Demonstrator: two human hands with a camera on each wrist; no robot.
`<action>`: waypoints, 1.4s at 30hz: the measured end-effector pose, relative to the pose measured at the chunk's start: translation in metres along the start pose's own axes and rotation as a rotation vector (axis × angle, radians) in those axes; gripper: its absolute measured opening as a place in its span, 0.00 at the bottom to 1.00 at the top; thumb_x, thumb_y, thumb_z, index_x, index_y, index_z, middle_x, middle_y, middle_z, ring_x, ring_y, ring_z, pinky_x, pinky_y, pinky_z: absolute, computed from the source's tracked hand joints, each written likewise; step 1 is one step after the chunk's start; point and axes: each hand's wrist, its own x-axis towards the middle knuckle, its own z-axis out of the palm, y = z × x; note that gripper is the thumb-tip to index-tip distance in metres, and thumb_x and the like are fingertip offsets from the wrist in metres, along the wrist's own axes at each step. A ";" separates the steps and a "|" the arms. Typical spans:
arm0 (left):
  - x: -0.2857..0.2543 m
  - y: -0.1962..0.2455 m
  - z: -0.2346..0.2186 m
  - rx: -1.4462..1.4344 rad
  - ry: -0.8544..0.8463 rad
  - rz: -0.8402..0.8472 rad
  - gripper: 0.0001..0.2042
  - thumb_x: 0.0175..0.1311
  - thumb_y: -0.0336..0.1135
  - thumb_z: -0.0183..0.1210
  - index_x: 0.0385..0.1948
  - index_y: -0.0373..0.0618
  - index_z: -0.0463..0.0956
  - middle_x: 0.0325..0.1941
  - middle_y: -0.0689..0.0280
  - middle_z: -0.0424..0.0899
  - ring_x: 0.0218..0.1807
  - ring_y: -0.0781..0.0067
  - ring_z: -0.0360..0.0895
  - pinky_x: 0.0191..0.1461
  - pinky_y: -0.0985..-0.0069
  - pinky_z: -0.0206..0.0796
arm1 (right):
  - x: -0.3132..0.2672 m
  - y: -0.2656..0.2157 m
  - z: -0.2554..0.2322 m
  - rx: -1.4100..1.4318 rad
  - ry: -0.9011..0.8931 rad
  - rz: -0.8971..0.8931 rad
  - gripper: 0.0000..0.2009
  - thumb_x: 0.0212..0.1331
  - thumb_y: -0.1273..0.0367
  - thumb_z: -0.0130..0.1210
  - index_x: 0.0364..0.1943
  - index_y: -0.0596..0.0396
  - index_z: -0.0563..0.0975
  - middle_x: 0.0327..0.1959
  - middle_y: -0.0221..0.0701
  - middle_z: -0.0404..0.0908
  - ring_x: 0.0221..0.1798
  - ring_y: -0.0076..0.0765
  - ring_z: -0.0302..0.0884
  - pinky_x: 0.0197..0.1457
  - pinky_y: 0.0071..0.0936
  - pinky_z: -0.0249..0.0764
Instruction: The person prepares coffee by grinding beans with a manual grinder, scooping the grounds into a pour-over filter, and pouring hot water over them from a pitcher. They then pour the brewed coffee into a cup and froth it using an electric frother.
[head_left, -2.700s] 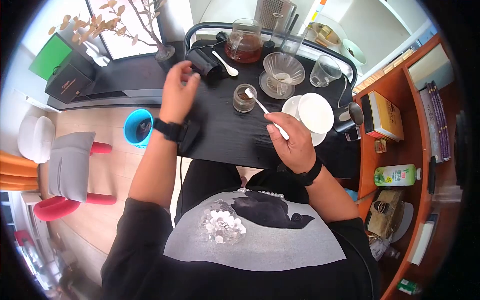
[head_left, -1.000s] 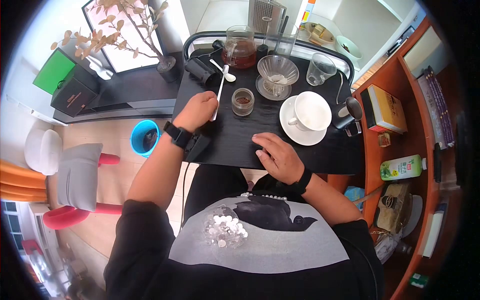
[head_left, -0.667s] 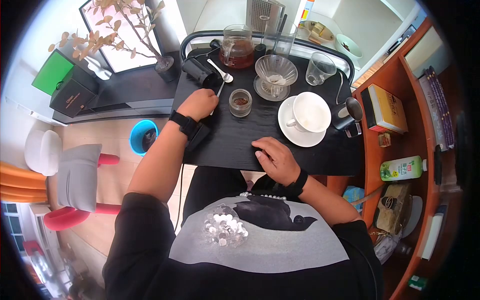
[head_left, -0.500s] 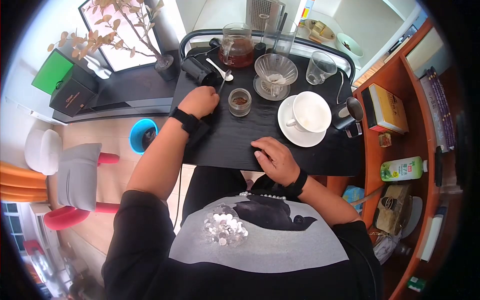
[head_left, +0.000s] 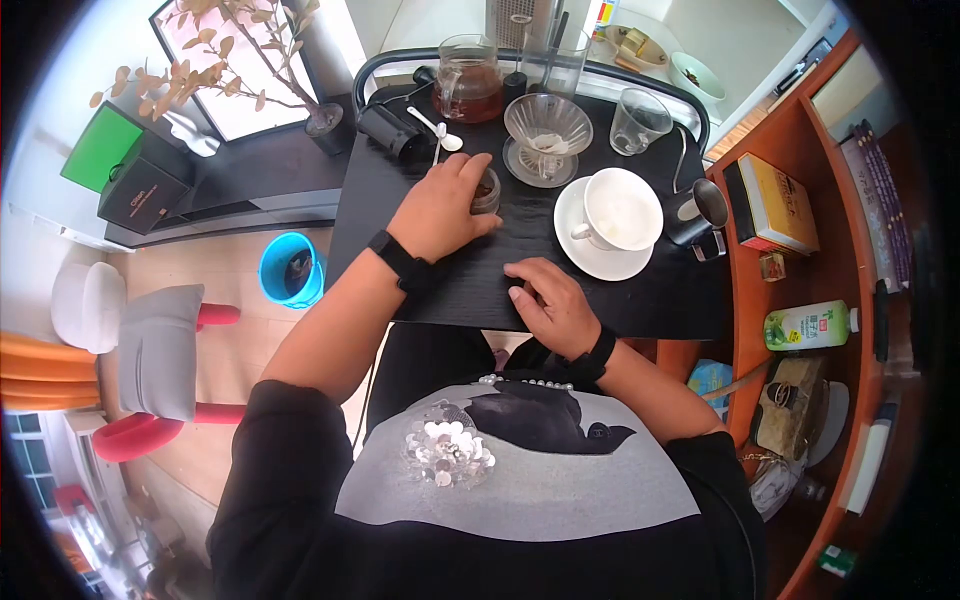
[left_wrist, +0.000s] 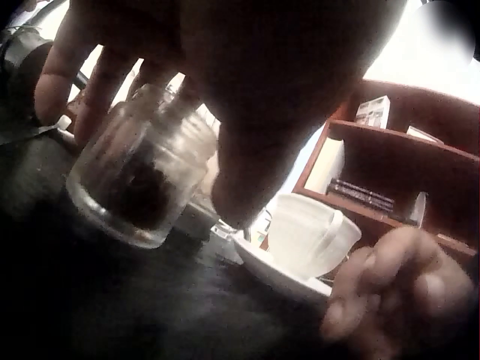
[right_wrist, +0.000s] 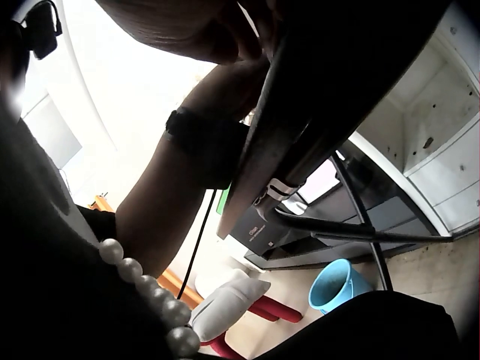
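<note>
My left hand (head_left: 440,207) is at a small glass jar (head_left: 487,193) holding brown grounds. Its fingers reach past the jar's far side and the thumb stands apart at the near side, as the left wrist view shows around the jar (left_wrist: 139,176). Just beyond the fingers lie a white spoon (head_left: 451,143) and a second spoon (head_left: 440,131), whose handle is partly hidden. My right hand (head_left: 556,309) rests near the table's front edge, loosely curled and holding nothing. A white cup (head_left: 622,210) sits on its saucer (head_left: 602,263) to the right.
Behind the jar stands a ribbed glass dripper (head_left: 548,120). Along the back are a glass pot of reddish-brown liquid (head_left: 469,90), a glass cup (head_left: 639,125) and a tipped black cylinder (head_left: 391,133). A metal pitcher (head_left: 697,212) stands at the right edge, beside the shelf (head_left: 735,270).
A spoon passed from my right hand to my left, which laid it by the other spoon. The left hand then moved right to the jar. The right hand came down to the table's front.
</note>
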 end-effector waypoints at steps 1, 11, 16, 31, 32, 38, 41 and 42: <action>0.001 -0.004 0.004 0.001 -0.021 -0.009 0.32 0.43 0.39 0.65 0.53 0.40 0.63 0.49 0.53 0.71 0.52 0.51 0.69 0.54 0.67 0.62 | -0.001 -0.001 -0.001 0.029 -0.008 0.064 0.12 0.51 0.75 0.52 0.42 0.61 0.72 0.38 0.39 0.74 0.34 0.39 0.74 0.36 0.28 0.70; -0.032 0.040 -0.021 -0.513 -0.180 -0.166 0.29 0.45 0.34 0.63 0.52 0.36 0.63 0.46 0.52 0.73 0.48 0.61 0.74 0.51 0.71 0.66 | 0.005 0.008 0.018 0.308 0.153 0.213 0.35 0.46 0.69 0.61 0.59 0.57 0.57 0.52 0.42 0.66 0.43 0.32 0.74 0.42 0.24 0.72; -0.038 0.038 -0.016 -0.755 -0.252 -0.213 0.30 0.51 0.34 0.62 0.56 0.37 0.58 0.43 0.60 0.73 0.45 0.71 0.72 0.49 0.75 0.65 | 0.014 0.005 0.016 0.433 0.040 0.261 0.37 0.42 0.68 0.64 0.58 0.57 0.58 0.53 0.41 0.68 0.55 0.36 0.68 0.57 0.30 0.64; 0.075 -0.151 -0.019 -0.108 0.359 -0.926 0.46 0.39 0.60 0.61 0.57 0.32 0.57 0.55 0.46 0.67 0.54 0.55 0.69 0.49 0.67 0.67 | 0.011 0.018 0.018 0.422 0.049 0.297 0.36 0.41 0.65 0.65 0.57 0.55 0.60 0.52 0.37 0.69 0.56 0.35 0.67 0.58 0.29 0.63; 0.080 -0.158 -0.016 0.039 0.271 -0.917 0.46 0.39 0.59 0.61 0.57 0.32 0.58 0.53 0.47 0.70 0.53 0.56 0.71 0.47 0.69 0.68 | 0.010 0.018 0.017 0.419 0.048 0.301 0.36 0.41 0.65 0.65 0.57 0.55 0.60 0.52 0.37 0.69 0.56 0.35 0.67 0.58 0.29 0.63; 0.093 -0.193 -0.022 -0.164 0.139 -0.886 0.26 0.43 0.48 0.60 0.34 0.29 0.76 0.31 0.57 0.80 0.29 0.66 0.79 0.29 0.72 0.68 | 0.011 0.021 0.016 0.479 -0.013 0.284 0.34 0.45 0.77 0.62 0.58 0.56 0.56 0.51 0.31 0.67 0.51 0.28 0.69 0.55 0.26 0.67; 0.081 -0.171 -0.036 -0.276 0.173 -0.922 0.26 0.38 0.48 0.62 0.33 0.30 0.77 0.34 0.51 0.80 0.38 0.62 0.79 0.37 0.68 0.72 | 0.011 0.022 0.018 0.636 0.037 0.313 0.35 0.40 0.71 0.65 0.56 0.54 0.58 0.52 0.35 0.68 0.55 0.31 0.66 0.58 0.28 0.63; 0.077 -0.167 -0.040 -0.382 0.152 -0.931 0.27 0.39 0.47 0.62 0.36 0.30 0.75 0.33 0.53 0.79 0.37 0.64 0.78 0.34 0.69 0.72 | 0.011 0.022 0.018 0.637 0.034 0.319 0.35 0.40 0.71 0.65 0.56 0.54 0.58 0.52 0.35 0.68 0.55 0.31 0.66 0.58 0.28 0.63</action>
